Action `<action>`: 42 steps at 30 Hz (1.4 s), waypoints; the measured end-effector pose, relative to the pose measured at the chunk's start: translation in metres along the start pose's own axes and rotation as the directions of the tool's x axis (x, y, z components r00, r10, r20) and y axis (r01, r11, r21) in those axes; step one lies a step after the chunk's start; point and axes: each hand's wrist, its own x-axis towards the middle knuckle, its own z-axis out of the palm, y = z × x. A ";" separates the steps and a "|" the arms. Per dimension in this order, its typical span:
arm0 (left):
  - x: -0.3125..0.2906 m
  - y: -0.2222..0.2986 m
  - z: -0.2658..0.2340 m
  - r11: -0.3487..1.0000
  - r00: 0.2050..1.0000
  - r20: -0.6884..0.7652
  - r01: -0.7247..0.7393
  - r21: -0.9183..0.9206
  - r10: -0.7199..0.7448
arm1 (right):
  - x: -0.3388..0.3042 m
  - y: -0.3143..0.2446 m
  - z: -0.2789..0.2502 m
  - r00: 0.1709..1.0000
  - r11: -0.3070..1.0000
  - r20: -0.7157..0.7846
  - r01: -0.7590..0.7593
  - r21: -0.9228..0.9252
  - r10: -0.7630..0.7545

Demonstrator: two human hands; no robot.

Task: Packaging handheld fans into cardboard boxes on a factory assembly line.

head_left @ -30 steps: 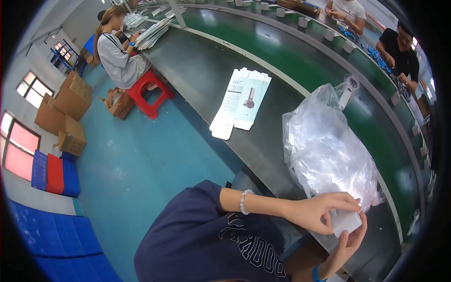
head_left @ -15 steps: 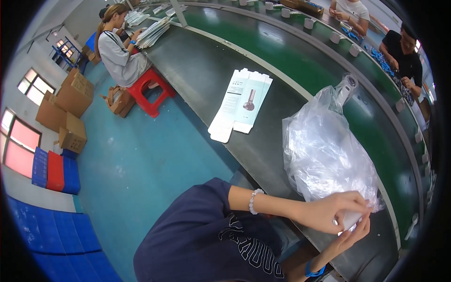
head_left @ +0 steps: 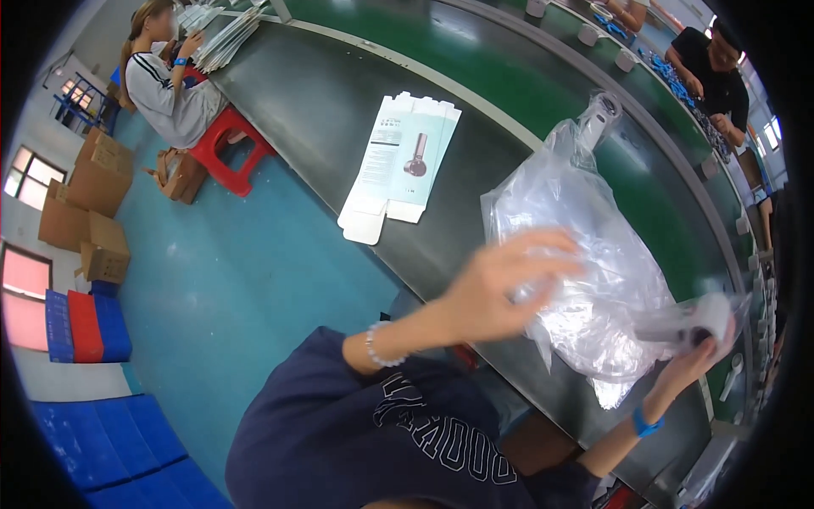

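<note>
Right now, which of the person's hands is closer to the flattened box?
Left. The left hand is apart from the flattened box, below and to its right in the picture; the right hand is farther right, holding a plastic-wrapped item.

Hands now parted: I see the left hand (head_left: 513, 284), blurred and with nothing in its loosely curled fingers, drawn back from its earlier meeting with the right hand (head_left: 685, 371), toward the near edge of the dark grey table (head_left: 292, 97). The right hand has shifted to the table's far edge, gripping a white, round-headed item (head_left: 714, 314) in clear film; before, a small white piece sat between both hands. The large, crumpled, clear plastic bag (head_left: 564, 199) now shows its lower end, previously hand-covered.
</note>
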 end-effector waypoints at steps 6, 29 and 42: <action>-0.009 -0.105 -0.085 0.400 0.946 -0.292 0.323 0.858 -0.139 | 0.142 0.153 0.020 0.873 0.870 0.198 -0.474 0.137 0.445; 0.053 -0.055 -0.079 0.786 0.975 -0.220 0.125 0.606 0.015 | 0.110 0.064 0.042 0.922 0.939 0.227 -0.263 -0.222 0.313; 0.067 0.007 0.104 0.831 0.870 -0.024 -0.463 0.307 0.493 | -0.028 -0.107 0.092 0.944 0.963 0.328 -0.066 0.260 -0.024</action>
